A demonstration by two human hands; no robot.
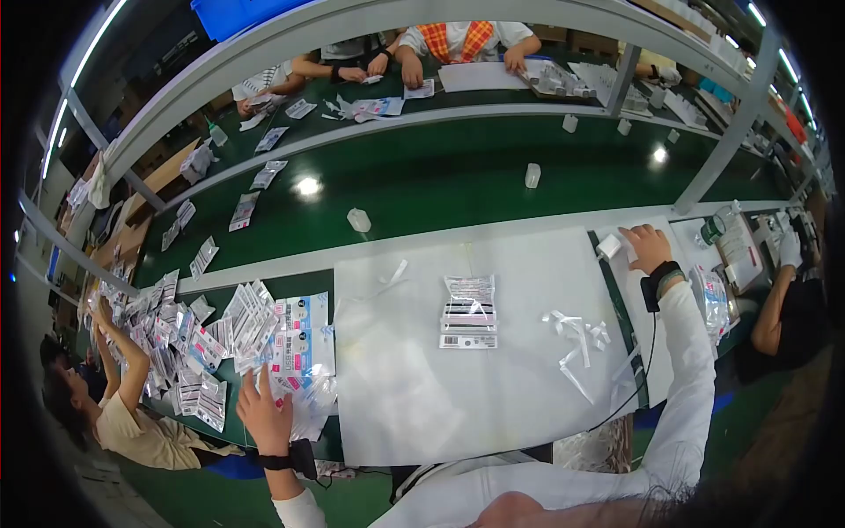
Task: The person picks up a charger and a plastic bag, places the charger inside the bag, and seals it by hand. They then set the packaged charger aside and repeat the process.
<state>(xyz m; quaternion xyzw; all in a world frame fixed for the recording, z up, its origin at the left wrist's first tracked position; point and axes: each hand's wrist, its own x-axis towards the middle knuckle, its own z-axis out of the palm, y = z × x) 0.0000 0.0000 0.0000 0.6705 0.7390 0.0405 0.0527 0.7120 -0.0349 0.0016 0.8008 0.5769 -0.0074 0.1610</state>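
My left hand [264, 412], fingers spread, is over the lower edge of a pile of printed pouches [301, 350] at the left of the white work mat [396, 378]. I cannot tell whether it touches them. My right hand [650, 249] reaches to the mat's far right corner, fingers stretched out and slightly bent. Close beside its thumb side sits a small white block [609, 247]; contact between them is unclear. In the middle of the mat lies a silver pouch [468, 312] with a printed label, flat and apart from both hands.
Clear plastic scraps [576, 343] lie on the mat's right. Beyond it, a green conveyor belt [440, 189] carries white blocks [358, 220] and pouches [244, 212]. A metal post [726, 128] rises at the far right. Co-workers sit left, right and across. A cable [647, 370] hangs from my right wrist.
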